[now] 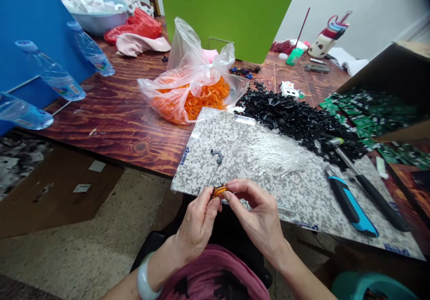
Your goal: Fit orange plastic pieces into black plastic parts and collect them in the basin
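Observation:
Both hands meet in front of the board's near edge, pinching one small orange and black plastic part point(220, 191) between them. My left hand point(199, 219) grips its left end with thumb and fingers. On the other end, the fingertips of my right hand point(257, 210) are closed. A single curved black plastic piece point(218, 156) lies on the speckled board point(201, 174) just beyond the hands. To its right is a spread of thin clear strands point(275, 150), and behind that a heap of black plastic pieces point(295, 116).
A plastic bag of orange pieces point(191, 98) sits behind the board. At right lie a blue-black utility knife point(352, 206), a black-handled hammer point(369, 188) and green circuit boards point(363, 116) spilling from a box. Water bottles point(57, 74) stand at left, beside a blue panel point(30, 4).

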A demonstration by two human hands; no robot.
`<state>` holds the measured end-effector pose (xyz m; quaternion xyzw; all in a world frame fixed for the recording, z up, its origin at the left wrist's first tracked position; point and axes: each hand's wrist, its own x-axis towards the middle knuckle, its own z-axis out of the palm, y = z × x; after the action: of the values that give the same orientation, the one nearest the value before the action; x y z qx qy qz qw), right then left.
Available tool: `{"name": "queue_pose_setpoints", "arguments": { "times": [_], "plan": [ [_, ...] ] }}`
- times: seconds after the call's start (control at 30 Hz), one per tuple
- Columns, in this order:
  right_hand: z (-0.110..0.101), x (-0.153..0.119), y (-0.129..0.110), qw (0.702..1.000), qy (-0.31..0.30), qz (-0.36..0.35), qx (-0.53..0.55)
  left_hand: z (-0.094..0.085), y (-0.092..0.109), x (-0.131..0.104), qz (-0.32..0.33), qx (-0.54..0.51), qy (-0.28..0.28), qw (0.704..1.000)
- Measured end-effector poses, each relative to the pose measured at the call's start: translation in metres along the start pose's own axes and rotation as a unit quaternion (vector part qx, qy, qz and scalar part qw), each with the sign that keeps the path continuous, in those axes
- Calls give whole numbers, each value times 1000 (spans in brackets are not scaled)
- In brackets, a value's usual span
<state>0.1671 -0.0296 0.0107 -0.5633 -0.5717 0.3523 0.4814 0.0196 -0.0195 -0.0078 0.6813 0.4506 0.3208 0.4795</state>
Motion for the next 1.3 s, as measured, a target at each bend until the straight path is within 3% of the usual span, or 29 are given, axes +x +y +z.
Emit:
{"name": "queue_pose_setpoints", "arguments": {
  "times": [0.5,0.7,0.9,1.3],
  "plan": [
    [0,-3,-5,1000,-11,5,-2,1,0,-2,20,4,13,1000],
    [-9,0,-8,997,-66,43,13,-6,-2,-2,51,19,-14,998],
    [-15,1,-4,992,-125,34,6,-11,-3,-2,84,40,-40,995],
    [-18,-3,-14,987,-157,25,3,-17,-6,-1,122,17,-111,986]
  ]
}}
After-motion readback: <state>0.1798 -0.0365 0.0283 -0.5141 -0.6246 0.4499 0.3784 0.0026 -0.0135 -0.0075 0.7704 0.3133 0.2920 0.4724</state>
